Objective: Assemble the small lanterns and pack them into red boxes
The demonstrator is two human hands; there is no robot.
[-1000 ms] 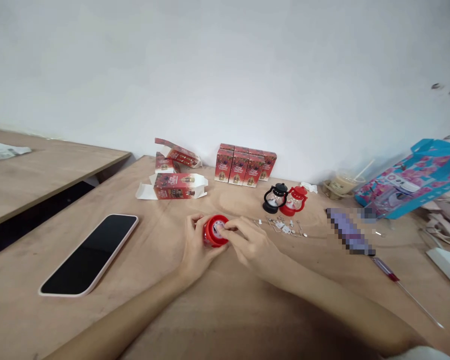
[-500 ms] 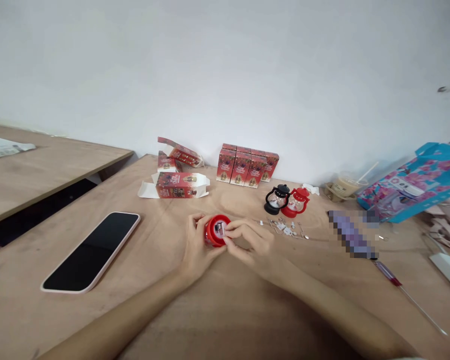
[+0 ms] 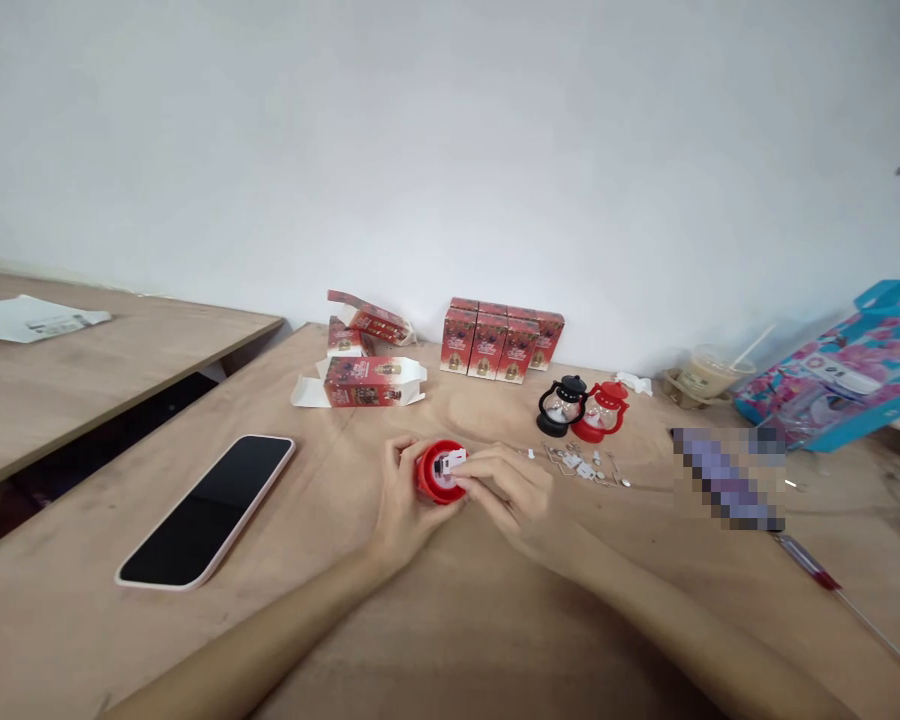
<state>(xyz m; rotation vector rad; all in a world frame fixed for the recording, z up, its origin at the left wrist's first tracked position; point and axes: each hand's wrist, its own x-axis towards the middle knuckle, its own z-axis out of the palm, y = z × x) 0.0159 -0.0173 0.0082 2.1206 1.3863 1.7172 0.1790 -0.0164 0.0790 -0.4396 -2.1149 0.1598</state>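
Observation:
My left hand (image 3: 401, 505) is wrapped around a small red lantern (image 3: 424, 480), whose open round underside faces up toward me. At that opening, my right hand (image 3: 514, 492) pinches a small white plastic piece (image 3: 456, 459). A dark part shows inside the opening beside the piece; the fingertips partly cover it. Right of my hands, a black lantern (image 3: 559, 410) and another red lantern (image 3: 601, 415) stand upright side by side. Small loose white and metal parts (image 3: 585, 466) lie scattered in front of them.
Red printed boxes (image 3: 487, 345) stand against the wall, with opened boxes (image 3: 367, 382) to their left. A phone (image 3: 210, 512) lies at left. On the right are a drink cup (image 3: 709, 375), a blue floral bag (image 3: 832, 375) and a screwdriver (image 3: 810, 562). A second table (image 3: 120, 370) stands far left.
The view has turned slightly left. The white piece now shows more clearly above the lantern's opening, between my right fingertips. My left hand keeps its hold on the lantern.

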